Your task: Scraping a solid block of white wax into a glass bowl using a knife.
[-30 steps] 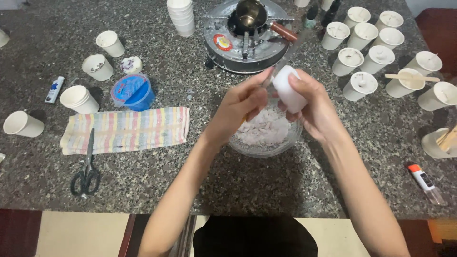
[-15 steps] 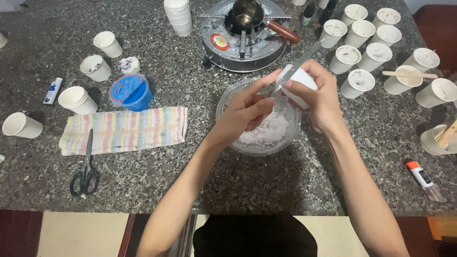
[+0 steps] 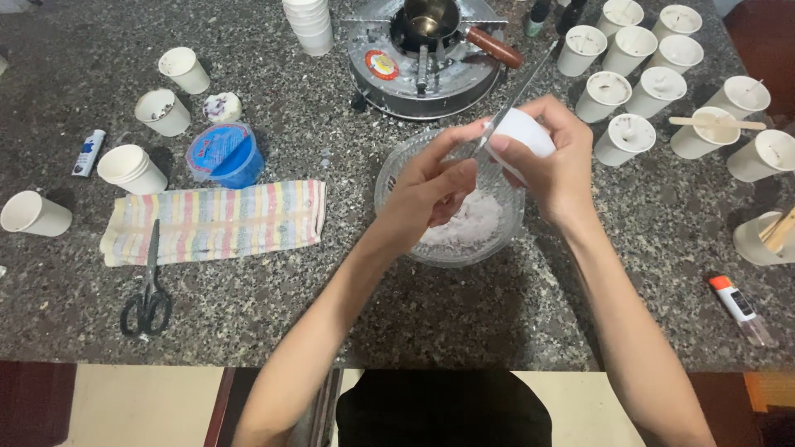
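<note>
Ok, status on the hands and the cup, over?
Right hand grips white paper cup over glass bowl. Left hand works thin metal blade at the cup. Stove close behind, not touching.

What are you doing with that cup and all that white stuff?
A person holds a white paper cup in the right hand, over a glass bowl of white flakes. The left hand holds a thin metal blade against the cup. Around them on the stone counter are many more paper cups, a small stove with a little pot, a striped towel and scissors.
</note>
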